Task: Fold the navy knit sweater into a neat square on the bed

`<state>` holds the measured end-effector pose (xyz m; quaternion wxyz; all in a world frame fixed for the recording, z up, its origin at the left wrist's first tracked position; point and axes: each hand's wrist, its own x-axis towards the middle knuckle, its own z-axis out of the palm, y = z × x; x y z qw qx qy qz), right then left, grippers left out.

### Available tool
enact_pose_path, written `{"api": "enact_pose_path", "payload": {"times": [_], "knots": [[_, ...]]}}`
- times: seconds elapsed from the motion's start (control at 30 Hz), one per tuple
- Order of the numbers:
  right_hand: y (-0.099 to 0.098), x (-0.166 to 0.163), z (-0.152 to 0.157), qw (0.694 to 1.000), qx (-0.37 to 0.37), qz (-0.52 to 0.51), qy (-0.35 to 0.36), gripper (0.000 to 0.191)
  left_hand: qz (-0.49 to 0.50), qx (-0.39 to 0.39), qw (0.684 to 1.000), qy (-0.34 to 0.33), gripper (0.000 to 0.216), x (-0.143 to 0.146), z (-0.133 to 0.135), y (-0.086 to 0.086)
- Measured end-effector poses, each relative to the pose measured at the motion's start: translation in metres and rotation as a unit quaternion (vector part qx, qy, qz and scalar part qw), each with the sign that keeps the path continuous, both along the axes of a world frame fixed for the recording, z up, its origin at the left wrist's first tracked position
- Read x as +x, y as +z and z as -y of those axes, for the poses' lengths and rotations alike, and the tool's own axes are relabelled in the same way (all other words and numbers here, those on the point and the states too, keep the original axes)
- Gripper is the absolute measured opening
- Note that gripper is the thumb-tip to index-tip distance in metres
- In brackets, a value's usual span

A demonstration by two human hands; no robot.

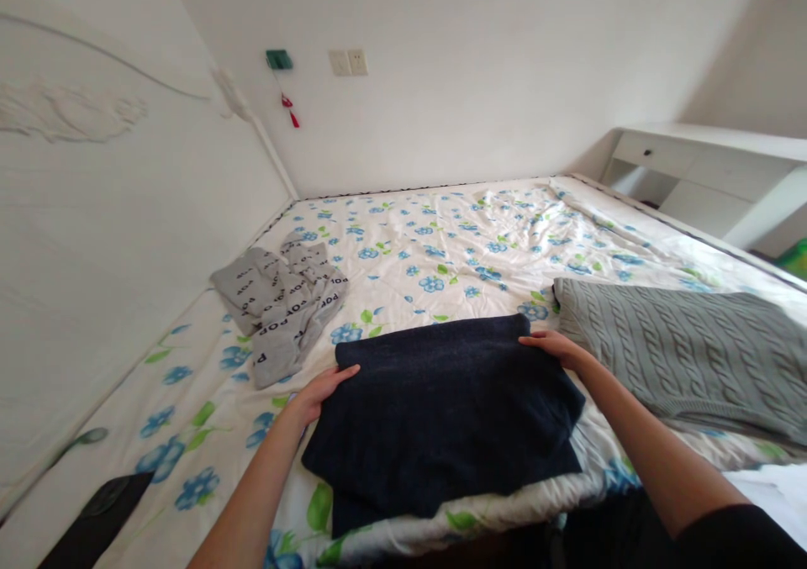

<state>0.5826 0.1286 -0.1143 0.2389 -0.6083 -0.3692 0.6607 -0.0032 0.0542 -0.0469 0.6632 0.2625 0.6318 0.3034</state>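
A dark navy knitted garment (441,413) lies folded on the bed in front of me. My left hand (321,391) rests flat against its left edge, fingers stretched out. My right hand (558,346) lies on its far right corner, fingers flat on the fabric. Neither hand grips the cloth.
The bed has a white sheet with blue flowers (454,250). A grey garment printed with letters (283,304) lies crumpled at the left. A grey cable-knit sweater (681,355) lies at the right. A white desk (712,174) stands beyond the bed, a white headboard (113,233) to the left.
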Motion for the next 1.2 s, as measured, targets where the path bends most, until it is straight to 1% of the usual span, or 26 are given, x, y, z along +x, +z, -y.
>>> {"api": "enact_pose_path", "payload": {"times": [0.1,0.17,0.27,0.4,0.47,0.5,0.53,0.6,0.67,0.73,0.77,0.8,0.87,0.9,0.97,1.03,1.1,1.13,1.2], "knots": [[0.002,-0.006,0.004,0.997,0.017,-0.07,-0.004,0.035,0.002,0.016,0.999,0.03,0.059,0.001,-0.004,-0.004],[0.006,-0.007,0.003,0.995,0.051,-0.082,-0.018,0.034,0.003,0.045,0.998,0.052,0.066,-0.001,-0.008,-0.005],[0.01,-0.01,-0.003,0.988,0.112,-0.083,-0.062,0.033,0.001,0.096,0.992,0.081,0.075,-0.006,-0.015,-0.005],[0.003,-0.02,-0.009,0.978,0.145,-0.048,-0.142,0.027,-0.057,0.139,0.98,0.129,0.078,-0.005,-0.022,-0.008],[-0.003,-0.021,-0.008,0.975,0.142,-0.001,-0.173,0.026,-0.093,0.132,0.978,0.132,0.086,-0.003,-0.021,-0.008],[-0.005,-0.02,-0.006,0.975,0.133,0.027,-0.176,0.026,-0.106,0.125,0.979,0.125,0.09,-0.003,-0.02,-0.007],[-0.006,-0.017,-0.004,0.977,0.118,0.05,-0.169,0.026,-0.116,0.117,0.98,0.112,0.094,-0.003,-0.018,-0.005],[-0.004,-0.008,0.004,0.987,0.079,0.062,-0.126,0.025,-0.133,0.104,0.983,0.071,0.1,-0.005,-0.012,-0.001],[0.002,0.003,0.015,0.997,0.035,0.038,-0.057,0.031,-0.161,0.091,0.983,0.018,0.101,-0.011,-0.005,0.004],[0.008,0.013,0.028,0.999,-0.003,0.037,0.013,0.038,-0.237,0.083,0.968,-0.024,0.095,-0.017,0.004,0.009],[0.01,0.018,0.034,0.997,-0.018,0.058,0.038,0.041,-0.296,0.093,0.95,-0.037,0.09,-0.019,0.009,0.011],[0.012,0.022,0.04,0.994,-0.027,0.092,0.054,0.043,-0.359,0.118,0.925,-0.048,0.082,-0.019,0.015,0.015],[0.017,0.027,0.051,0.983,-0.023,0.172,0.066,0.043,-0.454,0.197,0.866,-0.072,0.061,-0.012,0.029,0.022],[0.02,0.028,0.056,0.974,-0.002,0.217,0.068,0.041,-0.47,0.24,0.845,-0.089,0.051,-0.004,0.039,0.026],[0.028,0.027,0.067,0.944,0.084,0.311,0.072,0.036,-0.444,0.31,0.827,-0.149,0.033,0.017,0.063,0.034],[0.036,0.019,0.082,0.893,0.209,0.386,0.094,0.031,-0.405,0.348,0.812,-0.234,0.023,0.044,0.092,0.037],[0.042,0.003,0.104,0.843,0.321,0.402,0.158,0.032,-0.393,0.368,0.78,-0.319,0.024,0.07,0.123,0.034],[0.043,-0.007,0.117,0.824,0.358,0.389,0.203,0.036,-0.396,0.37,0.762,-0.354,0.028,0.081,0.136,0.03],[0.042,-0.03,0.145,0.794,0.395,0.357,0.294,0.047,-0.409,0.364,0.732,-0.406,0.041,0.097,0.158,0.02]]}}
